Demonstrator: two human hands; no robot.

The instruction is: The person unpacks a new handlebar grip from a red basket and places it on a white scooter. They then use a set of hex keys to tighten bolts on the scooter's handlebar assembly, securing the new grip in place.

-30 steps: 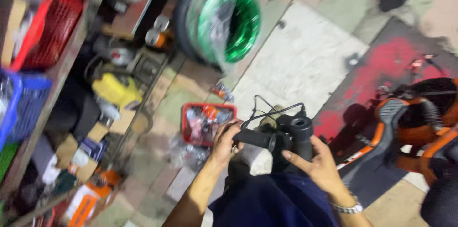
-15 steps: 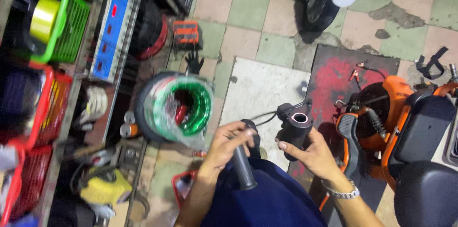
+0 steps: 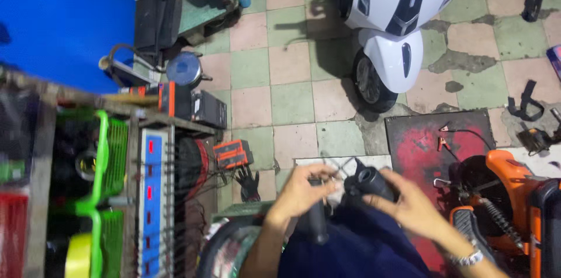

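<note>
The black handlebar grip assembly (image 3: 365, 184) sits low in the middle of the view, held above the person's dark blue lap (image 3: 356, 249), a rounded, matte plastic housing with thin wires trailing off its near end. The right hand (image 3: 409, 208) cups the housing from the side, fingers curled closed around it. The left hand (image 3: 301, 190) is closed on a black cylindrical grip (image 3: 317, 222) that hangs downward from the fist, its surface looking rubbery and faintly ribbed, though blur hides the detail. With both parts held in the air over a hard floor, a slip of either hand could drop a piece onto the tiles (image 3: 292, 85), and a sharp pull between the hands could strain the thin wires. The tiles are worn squares of pale green and pink, cracked and stained in places. A white scooter (image 3: 391, 26) with a glossy moulded front stands ahead, an orange machine (image 3: 514, 190) with a coiled spring sits to the right beside a scuffed red mat (image 3: 426, 143), and green plastic baskets (image 3: 111, 155) line a shelf at left.
</note>
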